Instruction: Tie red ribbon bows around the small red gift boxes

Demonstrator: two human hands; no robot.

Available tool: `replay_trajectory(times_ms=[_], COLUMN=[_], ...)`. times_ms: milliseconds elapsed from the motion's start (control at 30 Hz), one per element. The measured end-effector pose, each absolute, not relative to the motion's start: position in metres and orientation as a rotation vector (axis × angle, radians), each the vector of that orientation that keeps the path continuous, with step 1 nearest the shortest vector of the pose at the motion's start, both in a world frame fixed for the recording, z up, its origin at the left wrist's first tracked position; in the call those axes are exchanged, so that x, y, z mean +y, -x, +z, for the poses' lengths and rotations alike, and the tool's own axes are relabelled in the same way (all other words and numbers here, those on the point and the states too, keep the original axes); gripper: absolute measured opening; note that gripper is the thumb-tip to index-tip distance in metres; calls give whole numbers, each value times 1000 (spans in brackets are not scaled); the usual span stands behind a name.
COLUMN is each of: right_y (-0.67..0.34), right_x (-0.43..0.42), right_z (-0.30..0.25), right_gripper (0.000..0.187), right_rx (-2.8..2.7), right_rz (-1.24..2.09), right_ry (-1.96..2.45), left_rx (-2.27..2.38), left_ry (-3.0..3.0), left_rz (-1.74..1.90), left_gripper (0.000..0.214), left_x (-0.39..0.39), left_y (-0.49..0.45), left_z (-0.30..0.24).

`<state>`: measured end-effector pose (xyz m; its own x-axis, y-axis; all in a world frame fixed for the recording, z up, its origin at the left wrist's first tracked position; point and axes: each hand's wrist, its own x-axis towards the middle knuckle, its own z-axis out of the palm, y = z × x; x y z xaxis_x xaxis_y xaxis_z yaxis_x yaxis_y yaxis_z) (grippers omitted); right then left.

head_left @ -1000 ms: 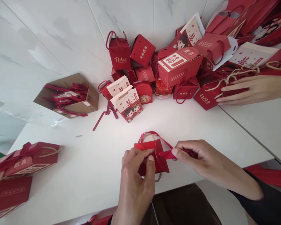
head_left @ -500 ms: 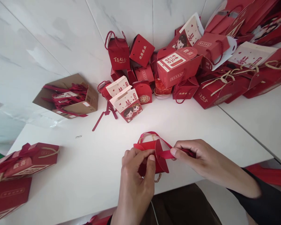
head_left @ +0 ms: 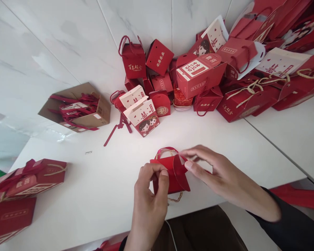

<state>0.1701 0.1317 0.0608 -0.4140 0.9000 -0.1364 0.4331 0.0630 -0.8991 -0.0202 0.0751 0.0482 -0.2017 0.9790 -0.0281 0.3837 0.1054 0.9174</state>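
A small red gift box with a round flap and a red ribbon stands near the front edge of the white table. My left hand pinches its left side, fingers closed on the card. My right hand reaches over from the right with its fingers on the ribbon at the top of the box. A twisted cord handle hangs out below the box.
A heap of red and white gift boxes fills the back of the table against the marble wall. A brown carton with red ribbons lies at the left. More red boxes lie at the near left edge.
My right hand let go its sideways pull on the ribbon and moved up and left onto the top of the box. A person's hand at the far right left the view.
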Motion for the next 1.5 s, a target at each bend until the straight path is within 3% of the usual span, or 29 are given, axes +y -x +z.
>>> replay_trajectory(times_ms=[100, 333, 467, 800, 1500], right_y=[-161, -140, -140, -133, -119], right_x=[130, 137, 137, 136, 140], right_z=[62, 61, 58, 56, 50], right_gripper=[35, 21, 26, 18, 17], right_rx=[-1956, -2001, -2025, -2202, -2186], right_rz=[1110, 1238, 1244, 1085, 1050], right_ry=[1205, 1082, 1117, 1087, 1135], left_rx=[1647, 1748, 1927, 1805, 1739], left_ry=[-1205, -1221, -1306, -1093, -1008], left_rz=[1181, 1293, 1201, 1325, 1334], left_gripper=[22, 13, 39, 27, 27], left_x=[72, 60, 51, 48, 45], left_y=[22, 22, 19, 15, 15], left_z=[52, 50, 33, 32, 32])
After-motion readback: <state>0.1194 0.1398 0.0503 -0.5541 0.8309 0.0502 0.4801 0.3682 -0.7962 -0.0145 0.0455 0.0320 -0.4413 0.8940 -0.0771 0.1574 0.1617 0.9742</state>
